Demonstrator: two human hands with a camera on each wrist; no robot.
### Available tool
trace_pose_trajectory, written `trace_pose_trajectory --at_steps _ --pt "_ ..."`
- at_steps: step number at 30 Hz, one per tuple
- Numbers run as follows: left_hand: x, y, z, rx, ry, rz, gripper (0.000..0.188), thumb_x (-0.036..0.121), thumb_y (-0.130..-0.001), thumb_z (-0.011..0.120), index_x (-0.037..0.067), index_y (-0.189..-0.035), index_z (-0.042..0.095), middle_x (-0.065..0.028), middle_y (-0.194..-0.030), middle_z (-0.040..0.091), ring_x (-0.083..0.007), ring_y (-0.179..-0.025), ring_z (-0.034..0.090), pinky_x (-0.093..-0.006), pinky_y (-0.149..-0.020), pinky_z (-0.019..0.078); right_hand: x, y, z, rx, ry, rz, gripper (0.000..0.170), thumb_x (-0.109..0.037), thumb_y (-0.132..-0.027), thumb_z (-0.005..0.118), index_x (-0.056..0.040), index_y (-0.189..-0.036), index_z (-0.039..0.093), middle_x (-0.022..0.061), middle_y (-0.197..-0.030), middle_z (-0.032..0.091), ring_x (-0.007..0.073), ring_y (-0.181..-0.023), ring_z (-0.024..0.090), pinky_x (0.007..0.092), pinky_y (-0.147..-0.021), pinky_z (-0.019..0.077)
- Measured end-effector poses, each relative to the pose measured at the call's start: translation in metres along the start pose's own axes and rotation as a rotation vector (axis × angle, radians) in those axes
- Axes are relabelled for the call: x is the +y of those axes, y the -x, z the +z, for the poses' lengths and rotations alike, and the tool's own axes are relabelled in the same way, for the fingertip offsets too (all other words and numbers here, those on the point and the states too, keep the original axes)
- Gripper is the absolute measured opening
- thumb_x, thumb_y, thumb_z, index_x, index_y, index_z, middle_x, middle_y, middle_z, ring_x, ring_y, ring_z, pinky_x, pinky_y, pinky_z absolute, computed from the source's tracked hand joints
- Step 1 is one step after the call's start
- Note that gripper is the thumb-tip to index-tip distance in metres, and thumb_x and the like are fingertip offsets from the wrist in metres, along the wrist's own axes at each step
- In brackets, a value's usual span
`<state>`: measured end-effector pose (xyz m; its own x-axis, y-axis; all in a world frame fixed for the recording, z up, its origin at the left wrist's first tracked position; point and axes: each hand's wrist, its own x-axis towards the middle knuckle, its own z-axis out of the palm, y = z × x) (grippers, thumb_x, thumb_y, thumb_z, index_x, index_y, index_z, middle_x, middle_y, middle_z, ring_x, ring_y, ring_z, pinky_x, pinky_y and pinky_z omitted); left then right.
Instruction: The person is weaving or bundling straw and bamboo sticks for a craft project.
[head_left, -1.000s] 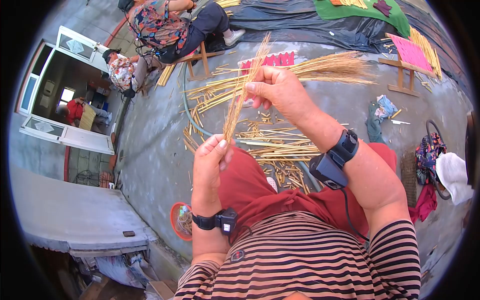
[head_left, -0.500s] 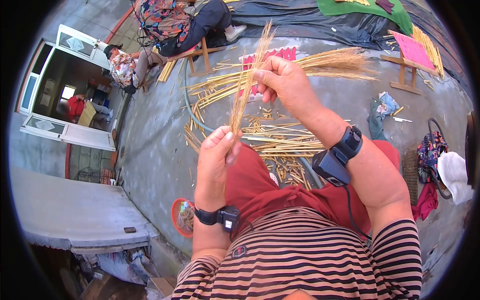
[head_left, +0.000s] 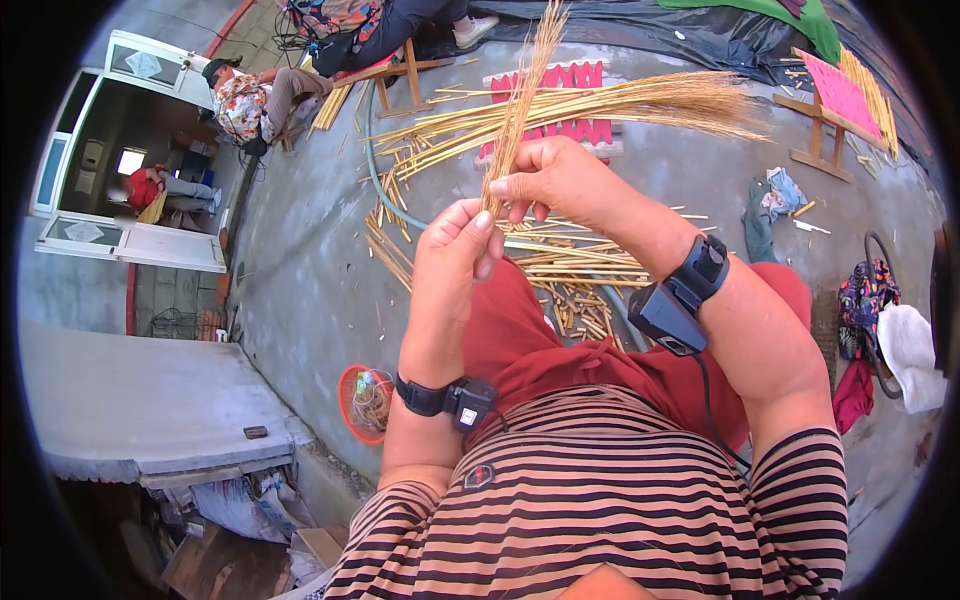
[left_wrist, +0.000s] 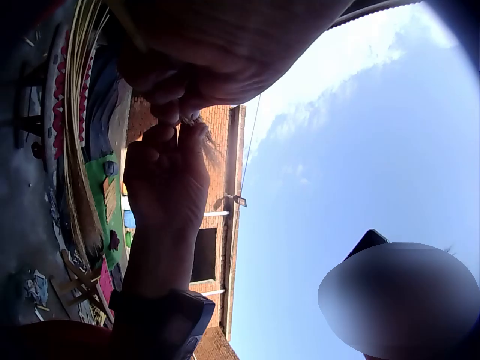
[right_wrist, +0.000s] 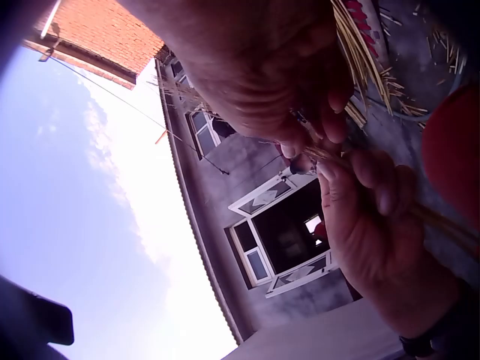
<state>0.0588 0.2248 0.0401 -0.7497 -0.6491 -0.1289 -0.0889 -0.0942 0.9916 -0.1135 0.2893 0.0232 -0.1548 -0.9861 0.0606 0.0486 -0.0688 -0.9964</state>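
Observation:
A thin bundle of dry straw stalks (head_left: 520, 110) rises between the two hands in the head view, its bushy tips upward. The left hand (head_left: 452, 262) pinches its lower part between thumb and fingers. Just above and touching close by, the right hand (head_left: 565, 185) pinches the same bundle with thumb and forefinger. In the right wrist view the left hand (right_wrist: 375, 232) grips the stalks (right_wrist: 442, 223), which run out below it, and the right hand (right_wrist: 255, 67) meets it at the fingertips. The left wrist view shows the right hand (left_wrist: 169, 180), with the bundle mostly hidden.
Long straw stalks (head_left: 690, 102) lie across a pink rack (head_left: 590, 78) on the ground. Cut stalks (head_left: 580, 265) lie near the knees. An orange basket (head_left: 347, 400) stands at the left, a wooden stand (head_left: 822, 140) at the right. Other people sit at the upper left.
The left hand has moved up and the right hand slightly down along the bundle, so they are now close together. The head view has shifted a little.

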Motion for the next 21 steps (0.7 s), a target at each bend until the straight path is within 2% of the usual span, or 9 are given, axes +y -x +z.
trace_pose_trajectory --at_steps 1,2,4,7,10,13,16,21 --pt "-0.002 -0.001 -0.001 -0.006 -0.031 0.008 0.021 0.021 -0.093 0.05 0.003 -0.102 0.057 -0.0043 -0.069 0.057 -0.0076 -0.05 0.045 -0.0186 -0.045 0.0335 0.001 0.0 -0.001 0.015 -0.002 0.006 0.02 -0.022 -0.085 0.062 -0.0042 -0.093 0.065 0.0025 -0.078 0.064 0.0083 -0.064 0.06 0.0201 -0.051 0.0452" --pt "-0.002 0.0 0.001 0.004 0.027 0.016 0.024 0.022 -0.093 0.049 0.002 -0.104 0.056 -0.0062 -0.072 0.058 -0.0095 -0.053 0.049 -0.0199 -0.048 0.0371 0.004 -0.003 0.0 0.055 -0.025 -0.026 0.022 -0.02 -0.084 0.062 -0.0003 -0.092 0.065 0.0048 -0.077 0.066 0.0097 -0.065 0.063 0.0227 -0.049 0.0466" --pt "0.005 0.002 0.011 0.023 0.141 0.039 0.029 0.024 -0.095 0.046 0.0 -0.109 0.054 -0.01 -0.079 0.062 -0.0133 -0.059 0.056 -0.0226 -0.054 0.0444 0.007 -0.004 -0.001 0.108 -0.049 -0.044 0.022 -0.02 -0.085 0.061 -0.0001 -0.092 0.064 0.0056 -0.078 0.066 0.0099 -0.065 0.063 0.0224 -0.049 0.0466" --pt "0.005 0.003 0.006 0.067 0.184 0.013 0.034 0.026 -0.096 0.043 -0.002 -0.114 0.051 -0.0139 -0.087 0.063 -0.0181 -0.069 0.061 -0.0272 -0.064 0.0495 0.005 -0.007 -0.006 0.164 -0.106 -0.032 0.021 -0.02 -0.085 0.06 -0.0001 -0.093 0.063 0.0071 -0.08 0.067 0.0115 -0.067 0.065 0.0221 -0.049 0.0478" --pt "-0.001 0.005 -0.007 -0.014 0.048 -0.086 0.03 0.024 -0.095 0.047 -0.002 -0.11 0.053 -0.0118 -0.08 0.062 -0.0155 -0.063 0.058 -0.0249 -0.059 0.0478 0.001 -0.01 -0.012 0.231 -0.096 -0.004 0.021 -0.02 -0.086 0.059 -0.0008 -0.092 0.063 0.0083 -0.083 0.067 0.0132 -0.069 0.066 0.0227 -0.049 0.0492" --pt "-0.014 0.001 -0.022 -0.162 -0.015 -0.077 0.023 0.019 -0.092 0.052 0.0 -0.103 0.056 -0.0079 -0.072 0.06 -0.0114 -0.054 0.053 -0.0226 -0.053 0.044 0.004 -0.012 -0.011 0.243 -0.133 -0.009 0.021 -0.021 -0.086 0.059 -0.0017 -0.091 0.063 0.0083 -0.082 0.066 0.013 -0.067 0.066 0.0221 -0.049 0.0485" --pt "-0.013 0.001 -0.02 -0.042 0.096 -0.074 0.015 0.013 -0.089 0.054 0.001 -0.098 0.058 -0.002 -0.066 0.057 -0.0059 -0.049 0.045 -0.0171 -0.046 0.0356 0.005 -0.015 -0.007 0.208 -0.221 -0.006 0.02 -0.022 -0.087 0.06 -0.0021 -0.09 0.063 0.0084 -0.081 0.066 0.0123 -0.065 0.065 0.0212 -0.048 0.0475" --pt "-0.013 0.001 -0.022 0.01 0.099 -0.081 0.014 0.012 -0.089 0.054 0.002 -0.097 0.059 -0.0013 -0.064 0.056 -0.0041 -0.046 0.041 -0.0163 -0.042 0.029 0.01 -0.017 -0.001 0.123 -0.152 0.069 0.017 -0.02 -0.086 0.061 -0.0031 -0.084 0.062 0.0048 -0.073 0.064 0.0104 -0.059 0.063 0.0208 -0.047 0.0457"
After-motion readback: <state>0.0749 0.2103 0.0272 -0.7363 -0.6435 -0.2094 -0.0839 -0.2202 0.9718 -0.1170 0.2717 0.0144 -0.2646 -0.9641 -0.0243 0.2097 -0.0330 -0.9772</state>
